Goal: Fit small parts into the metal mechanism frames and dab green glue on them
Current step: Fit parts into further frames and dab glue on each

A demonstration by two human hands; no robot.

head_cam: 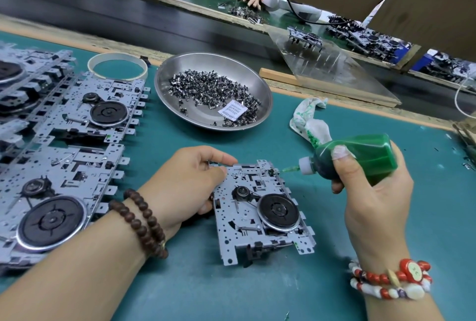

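While gripped, translucent green bottle.

A teal-green mat covers the workbench, whose bare tan edge runs along the upper part of the frame. At the left lie overlapping metal mechanism frames, and one more frame lies at centre (its black flywheel faces up). Above centre sit a steel bowl of small dark parts and, to its left, a roll of tape; a green-stained rag lies at the right.
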